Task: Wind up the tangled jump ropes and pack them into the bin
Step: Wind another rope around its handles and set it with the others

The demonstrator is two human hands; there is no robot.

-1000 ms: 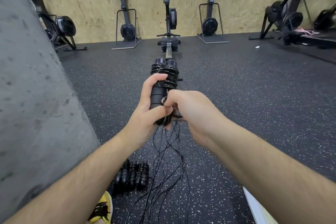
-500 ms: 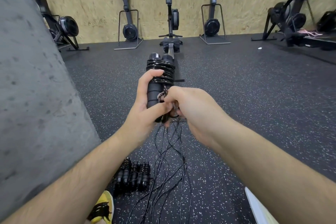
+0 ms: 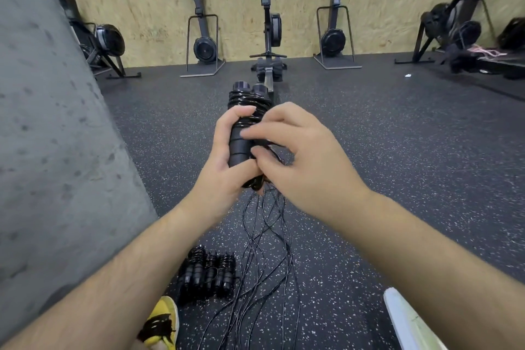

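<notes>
Nearest me, down by the yellow shoe [image 3: 162,324], three wound bundles [image 3: 208,274] lie side by side on the floor, and just to their right the loose cords [image 3: 264,250] trail across the rubber and climb to my hands. A white edge [image 3: 409,321] at lower right may be the bin, but I cannot tell. Above that, my left hand [image 3: 227,162] is clenched round the paired handles [image 3: 241,142], which stand nearly upright, their long axis running away from me with the caps at the far end. Coils already sit on the upper half; the lower half is bare. My right hand [image 3: 301,159] lies just right of the handles, fingers spread across their front; it looks to pinch cord near their base, though I cannot see the grip clearly. The free cord leaves from the bottom, so I judge the next turn must circle that axis, led by the right hand. Beyond stands a rowing machine [image 3: 268,45].
</notes>
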